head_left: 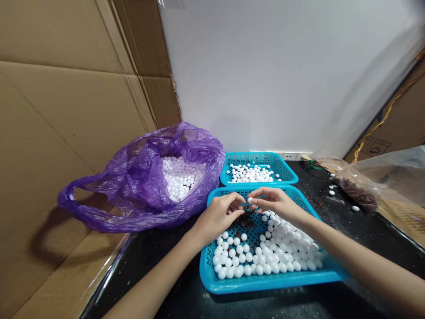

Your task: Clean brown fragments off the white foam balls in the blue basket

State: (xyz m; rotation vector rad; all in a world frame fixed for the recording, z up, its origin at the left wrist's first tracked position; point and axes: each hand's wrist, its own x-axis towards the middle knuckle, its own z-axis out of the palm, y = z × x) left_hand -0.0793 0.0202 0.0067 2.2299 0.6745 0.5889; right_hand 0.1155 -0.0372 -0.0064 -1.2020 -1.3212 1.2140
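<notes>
Over front blue plastic basket (272,285), right hand (275,206) closes fingertips on small white ball (249,200), light pinch suits smooth ball; left hand (221,216) curled just beside, grip cannot tell; more balls (265,261) and dark bits (245,220) lie below

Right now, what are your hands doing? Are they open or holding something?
Left hand: curled, cannot tell if it holds anything.
Right hand: closed, pinching a white ball.
</notes>
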